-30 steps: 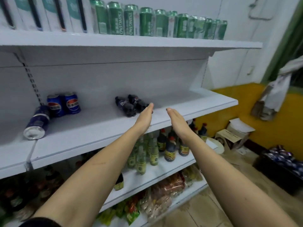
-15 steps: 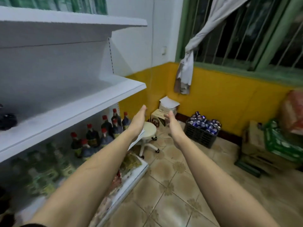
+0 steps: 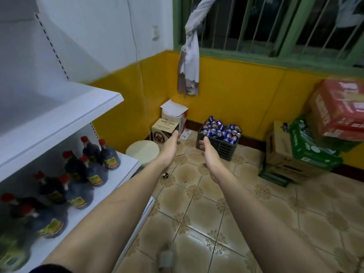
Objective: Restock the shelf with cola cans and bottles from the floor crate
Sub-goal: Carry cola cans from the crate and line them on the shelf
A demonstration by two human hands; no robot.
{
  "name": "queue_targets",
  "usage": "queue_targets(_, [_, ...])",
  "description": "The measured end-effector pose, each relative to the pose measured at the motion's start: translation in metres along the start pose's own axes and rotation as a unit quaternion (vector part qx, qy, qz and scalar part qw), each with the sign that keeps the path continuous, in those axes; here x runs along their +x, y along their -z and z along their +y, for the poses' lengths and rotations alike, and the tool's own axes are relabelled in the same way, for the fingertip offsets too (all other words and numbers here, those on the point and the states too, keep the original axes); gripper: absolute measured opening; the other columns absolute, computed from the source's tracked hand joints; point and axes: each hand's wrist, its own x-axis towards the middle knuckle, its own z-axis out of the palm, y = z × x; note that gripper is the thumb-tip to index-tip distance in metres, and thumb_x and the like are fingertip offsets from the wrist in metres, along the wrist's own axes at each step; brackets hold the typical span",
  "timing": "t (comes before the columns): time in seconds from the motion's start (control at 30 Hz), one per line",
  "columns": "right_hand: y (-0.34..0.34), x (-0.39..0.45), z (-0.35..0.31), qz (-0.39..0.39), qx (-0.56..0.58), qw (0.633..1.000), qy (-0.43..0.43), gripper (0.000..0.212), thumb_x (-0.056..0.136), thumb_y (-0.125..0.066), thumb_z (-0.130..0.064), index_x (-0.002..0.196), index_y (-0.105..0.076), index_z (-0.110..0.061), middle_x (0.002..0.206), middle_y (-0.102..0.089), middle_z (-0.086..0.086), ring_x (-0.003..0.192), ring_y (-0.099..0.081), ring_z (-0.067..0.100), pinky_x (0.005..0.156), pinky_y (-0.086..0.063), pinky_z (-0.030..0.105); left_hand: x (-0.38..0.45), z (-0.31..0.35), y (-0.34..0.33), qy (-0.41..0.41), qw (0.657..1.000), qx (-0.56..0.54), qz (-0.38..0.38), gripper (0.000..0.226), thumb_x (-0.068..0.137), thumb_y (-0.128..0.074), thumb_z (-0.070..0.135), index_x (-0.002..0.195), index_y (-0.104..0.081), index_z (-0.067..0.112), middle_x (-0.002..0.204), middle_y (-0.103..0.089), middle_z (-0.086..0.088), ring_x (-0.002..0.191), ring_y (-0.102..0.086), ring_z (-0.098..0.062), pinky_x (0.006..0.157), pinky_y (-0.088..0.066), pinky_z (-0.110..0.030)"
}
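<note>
Both my arms are out in front of me, left hand [image 3: 171,143] and right hand [image 3: 209,152] empty, palms facing each other with the fingers loosely spread, nothing gripped. Straight ahead, the black plastic lattice crate [image 3: 219,143] sits on the floor against the yellow wall, near the room's corner, heaped with blue cola cans [image 3: 222,130] lying every which way. That pile is my worry: smooth, round aluminium, loosely stacked above the crate's rim, so pulling one from low down could, I reckon, send others rolling onto the glossy patterned floor tiles [image 3: 199,213]. A thin white cable [image 3: 183,151] trails across the floor before the crate, and a round cream stool [image 3: 142,151] stands beside the white metal shelf's [image 3: 65,123] end, both easy to catch a foot on. The shelf's upper board looks bare at this end; dark red-capped glass bottles [image 3: 86,168] crowd the board below.
</note>
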Motion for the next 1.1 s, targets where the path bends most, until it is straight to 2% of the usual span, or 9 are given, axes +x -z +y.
queue_targets(0.13, [0.013,0.074,-0.002,0.040,-0.012,0.999,-0.031,0.067,0.102,-0.021,-0.064,0.154,-0.037,-0.025,0.160,-0.035,0.001,0.146,-0.033,0.024,0.118,-0.026,0.048,0.082,0.010,-0.022,0.002,0.999,-0.010,-0.030,0.059,0.105,-0.020,0.056,0.146,-0.047,0.024,0.149,-0.049,-0.004,0.139,-0.040,-0.023,0.115,-0.026,-0.043])
queue_targets(0.27, [0.019,0.141,-0.016,0.058,-0.003,0.996,-0.068,0.066,0.103,-0.023,-0.061,0.154,-0.035,-0.021,0.160,-0.034,0.003,0.146,-0.032,0.025,0.115,-0.027,0.045,0.150,0.026,-0.041,-0.004,0.996,-0.012,-0.083,0.051,0.108,-0.019,0.048,0.135,-0.053,0.020,0.130,-0.053,0.000,0.121,-0.042,-0.013,0.100,-0.027,-0.033])
queue_targets(0.37, [0.023,0.189,-0.025,0.073,-0.009,0.995,-0.067,0.065,0.103,-0.024,-0.061,0.153,-0.038,-0.021,0.158,-0.037,0.001,0.144,-0.035,0.022,0.112,-0.029,0.041,0.205,0.037,-0.051,-0.001,0.994,0.004,-0.106,0.041,0.107,-0.020,0.050,0.119,-0.054,0.030,0.128,-0.054,-0.001,0.119,-0.043,-0.015,0.101,-0.029,-0.036])
queue_targets(0.47, [0.035,0.226,-0.027,0.077,-0.005,0.994,-0.081,0.065,0.103,-0.025,-0.061,0.153,-0.037,-0.023,0.157,-0.038,0.000,0.144,-0.035,0.021,0.111,-0.030,0.040,0.251,0.043,-0.064,0.019,0.994,0.005,-0.109,0.056,0.103,-0.023,0.058,0.137,-0.055,0.026,0.138,-0.057,-0.001,0.128,-0.047,-0.016,0.111,-0.030,-0.041])
queue_targets(0.57, [0.052,0.268,-0.024,0.084,0.003,0.993,-0.083,0.064,0.103,-0.025,-0.060,0.154,-0.036,-0.022,0.158,-0.037,0.000,0.145,-0.033,0.020,0.106,-0.029,0.034,0.293,0.045,-0.087,0.032,0.991,0.014,-0.132,0.064,0.100,-0.022,0.065,0.140,-0.054,0.026,0.142,-0.056,-0.001,0.135,-0.046,-0.020,0.117,-0.027,-0.046])
queue_targets(0.73, [0.091,0.346,-0.018,0.091,0.009,0.992,-0.088,0.059,0.104,-0.024,-0.058,0.149,-0.043,-0.024,0.150,-0.047,-0.001,0.135,-0.042,0.016,0.099,-0.031,0.033,0.371,0.053,-0.137,0.054,0.987,0.029,-0.151,0.055,0.107,-0.021,0.051,0.139,-0.052,0.019,0.138,-0.056,-0.006,0.125,-0.047,-0.018,0.105,-0.028,-0.038])
queue_targets(0.83, [0.119,0.397,-0.017,0.100,0.017,0.990,-0.095,0.058,0.105,-0.024,-0.056,0.149,-0.044,-0.024,0.149,-0.048,-0.001,0.135,-0.042,0.018,0.096,-0.030,0.032,0.422,0.067,-0.169,0.055,0.983,0.057,-0.164,0.060,0.104,-0.022,0.058,0.143,-0.048,0.021,0.140,-0.055,-0.005,0.128,-0.046,-0.020,0.102,-0.028,-0.038])
queue_targets(1.0, [0.153,0.460,-0.012,0.078,0.041,0.989,-0.118,0.057,0.106,-0.028,-0.053,0.152,-0.039,-0.022,0.155,-0.041,0.002,0.141,-0.038,0.021,0.101,-0.030,0.033,0.492,0.088,-0.209,0.074,0.980,0.080,-0.168,0.074,0.094,-0.024,0.072,0.150,-0.042,0.026,0.149,-0.049,-0.003,0.139,-0.040,-0.025,0.117,-0.025,-0.050])
queue_targets(1.1, [0.182,0.504,-0.015,0.071,0.042,0.989,-0.122,0.056,0.106,-0.028,-0.051,0.153,-0.037,-0.021,0.157,-0.038,0.002,0.143,-0.035,0.021,0.102,-0.029,0.030,0.534,0.095,-0.236,0.084,0.980,0.083,-0.163,0.086,0.083,-0.025,0.082,0.150,-0.041,0.030,0.149,-0.050,-0.002,0.141,-0.039,-0.025,0.119,-0.024,-0.055])
